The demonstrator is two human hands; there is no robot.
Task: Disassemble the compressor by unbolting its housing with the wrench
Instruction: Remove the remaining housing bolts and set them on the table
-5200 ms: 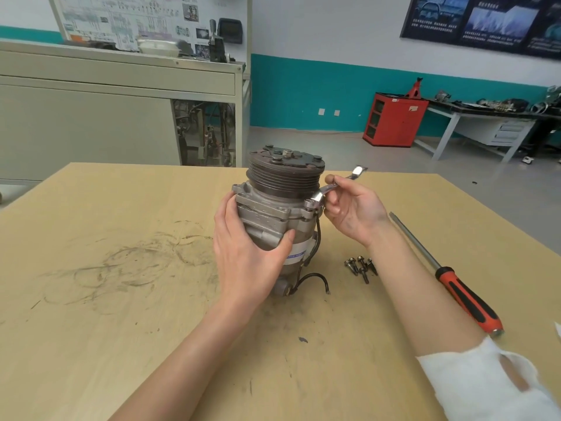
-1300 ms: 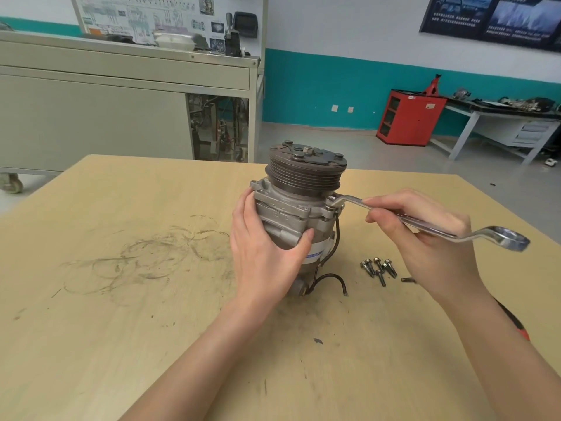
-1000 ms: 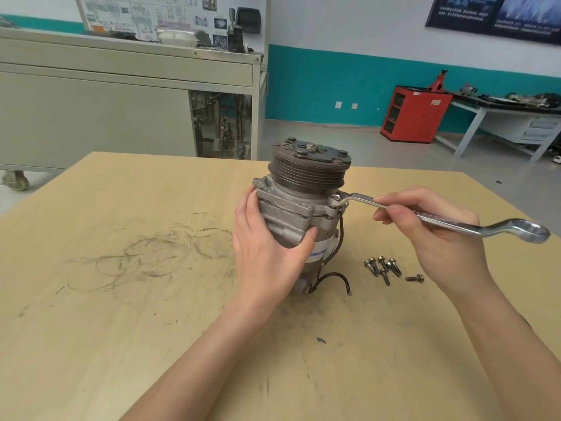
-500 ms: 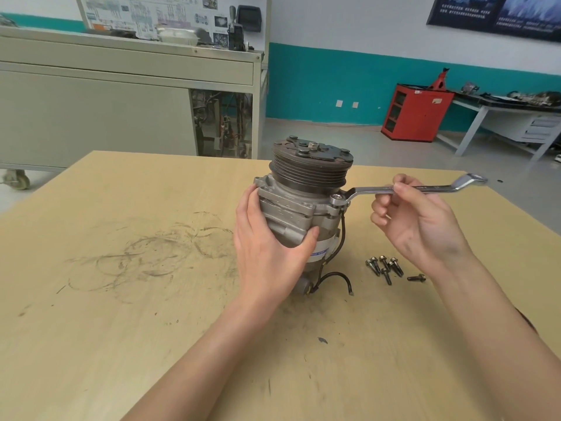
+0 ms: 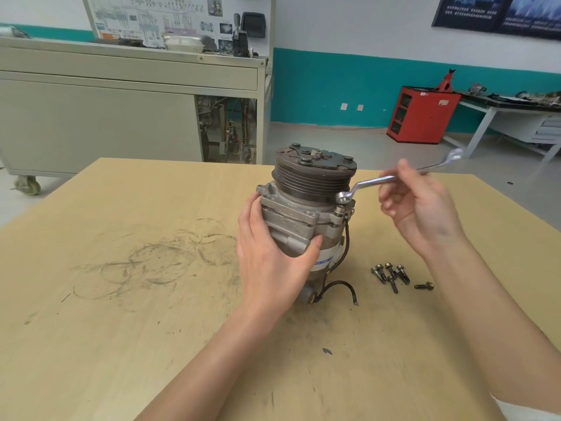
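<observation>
The grey compressor (image 5: 306, 214) stands upright on the wooden table (image 5: 121, 299), dark pulley on top. My left hand (image 5: 270, 256) grips its housing from the near left side. My right hand (image 5: 422, 208) pinches the shaft of a silver ring wrench (image 5: 373, 181). The wrench's ring end sits just above a bolt (image 5: 340, 209) at the housing's right corner, which stands raised from its flange. The wrench's far end points up and to the right.
Several loose bolts (image 5: 391, 273) lie on the table right of the compressor, one more (image 5: 424, 286) slightly apart. A black wire (image 5: 343, 284) trails from the compressor's base. A grey cabinet on wheels (image 5: 121, 110) and a red cabinet (image 5: 423, 115) stand beyond the table.
My right hand has swung the wrench handle from the near right round to the far right. The ring end now sits higher, just above the raised bolt. My left hand has stayed on the housing.
</observation>
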